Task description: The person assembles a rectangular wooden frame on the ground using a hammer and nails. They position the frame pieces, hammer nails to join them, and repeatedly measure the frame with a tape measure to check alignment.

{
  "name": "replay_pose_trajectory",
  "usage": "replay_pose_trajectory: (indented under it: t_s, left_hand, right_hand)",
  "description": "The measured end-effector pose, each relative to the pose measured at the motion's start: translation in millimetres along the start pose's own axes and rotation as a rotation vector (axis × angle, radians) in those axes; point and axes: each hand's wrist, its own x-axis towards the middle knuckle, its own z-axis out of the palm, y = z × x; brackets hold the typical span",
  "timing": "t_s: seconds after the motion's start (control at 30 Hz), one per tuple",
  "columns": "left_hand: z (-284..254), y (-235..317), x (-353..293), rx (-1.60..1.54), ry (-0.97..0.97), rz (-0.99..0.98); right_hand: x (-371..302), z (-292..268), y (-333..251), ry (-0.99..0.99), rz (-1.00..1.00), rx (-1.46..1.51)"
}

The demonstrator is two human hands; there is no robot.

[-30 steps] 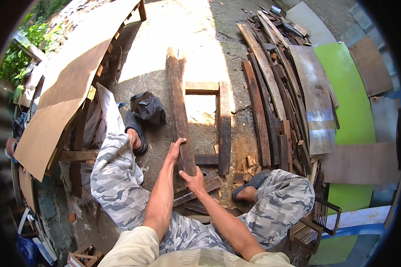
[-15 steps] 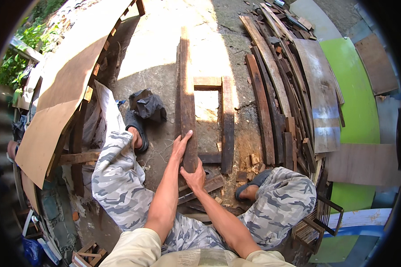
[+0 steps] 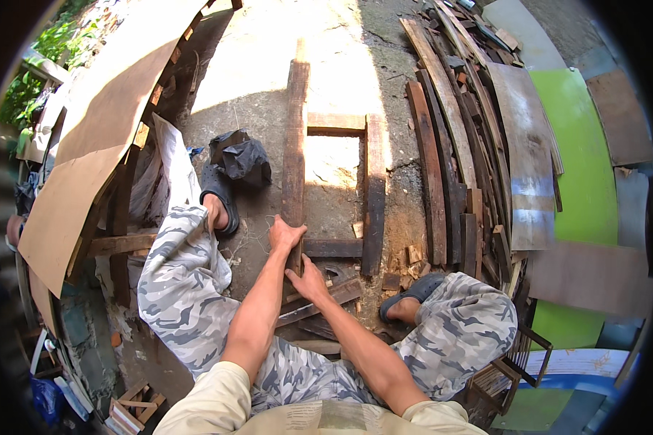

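Note:
A long brown wooden plank (image 3: 294, 152) runs away from me along the left side of a rectangular wooden frame. The frame shows a far crosspiece (image 3: 336, 121), a dark right side piece (image 3: 374, 196) and a near crosspiece (image 3: 333, 248). My left hand (image 3: 286, 234) grips the plank close to its near end, level with the near crosspiece. Just below, my right hand (image 3: 310, 280) holds the plank's near end, thumb to its left and fingers to its right. Whether the plank touches the crosspieces is hard to tell.
Stacked planks (image 3: 442, 145) lie at the right, beside a green panel (image 3: 580, 159). At the left stands a brown sheet (image 3: 87, 167). A black plastic bag (image 3: 243, 161) lies by my left foot. Wood scraps (image 3: 319, 304) lie between my feet, and a small wooden rack (image 3: 511, 366) stands at lower right.
The plank's near end has shifted left and away from me, and the plank looks lower beside the frame. Both hands have moved with it and still grip it.

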Motion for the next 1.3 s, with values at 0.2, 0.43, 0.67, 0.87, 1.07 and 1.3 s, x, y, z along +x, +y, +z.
replay_pose_trajectory:
  t_s: [0.2, 0.43, 0.67, 0.87, 1.07, 1.3]
  left_hand:
    - [12, -6, 10, 0.014, -0.021, -0.091]
    - [38, -77, 22, -0.496, -0.127, -0.339]
    - [64, -114, -29, -1.361, -0.382, -0.816]
    - [63, -98, -28, -1.404, -0.336, -0.86]
    - [71, -117, -12, -1.416, -0.308, -0.856]
    - [63, -124, -1, -1.467, -0.371, -0.91]
  right_hand:
    - [-20, -19, 53, -0.011, 0.165, 0.039]
    - [-20, -24, 93, -0.046, 0.236, 0.083]
    - [-3, 10, 102, -0.143, 0.389, 0.401]
    - [5, 45, 160, -0.143, 0.415, 0.375]
    - [4, 28, 160, -0.097, 0.456, 0.472]
    - [2, 8, 151, 0.102, 0.465, 0.427]
